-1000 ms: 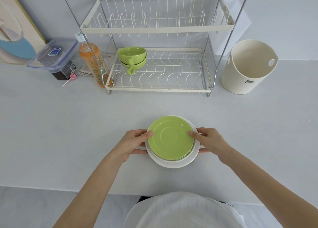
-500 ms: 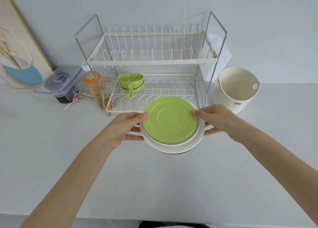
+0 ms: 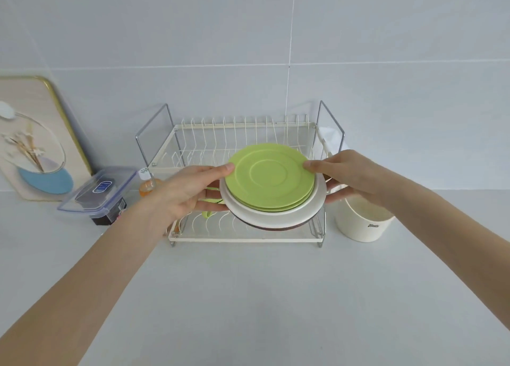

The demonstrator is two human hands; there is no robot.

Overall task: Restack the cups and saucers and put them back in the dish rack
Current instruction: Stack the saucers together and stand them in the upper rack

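Note:
A stack of green saucers (image 3: 269,176) lies on a white plate (image 3: 273,215), with a dark rim showing beneath it. Both hands carry the stack in the air in front of the two-tier dish rack (image 3: 242,238). My left hand (image 3: 190,190) grips its left edge, thumb on the top saucer and fingers underneath. My right hand (image 3: 347,175) grips the right edge the same way. The stack sits level with the gap between the rack's tiers. The green cups (image 3: 207,214) on the lower tier are almost wholly hidden behind my left hand.
A cream bucket (image 3: 361,222) stands right of the rack. Left of it are an orange bottle (image 3: 147,186), a lidded plastic box (image 3: 100,191) and a framed picture (image 3: 36,142) leaning on the wall. The white counter (image 3: 248,296) stretches toward me.
Both hands lifted the saucer-and-plate stack off the counter and carried it forward and up to the rack. The camera view tilted up.

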